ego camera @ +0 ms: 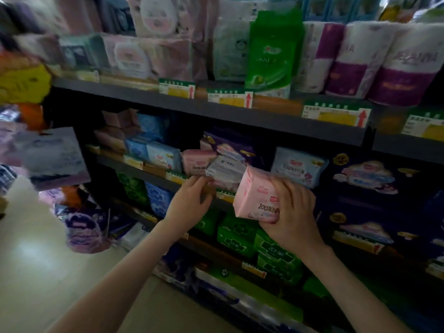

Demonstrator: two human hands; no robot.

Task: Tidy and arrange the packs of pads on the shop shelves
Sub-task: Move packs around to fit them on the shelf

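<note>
Holding a pink pack [258, 199] clear of the shelf [153, 177], the right hand [292, 218] has its grip clenched around the pack's right side. At ten o'clock from it, the left hand [192, 200] pinches a tilted white pack [224, 170] on the shelf edge; a loose pinch could tip that pack off.

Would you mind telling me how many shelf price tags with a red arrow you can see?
3 clearly, all on the upper shelf edge: left, middle, right. Lower tags are too blurred to tell.
</note>
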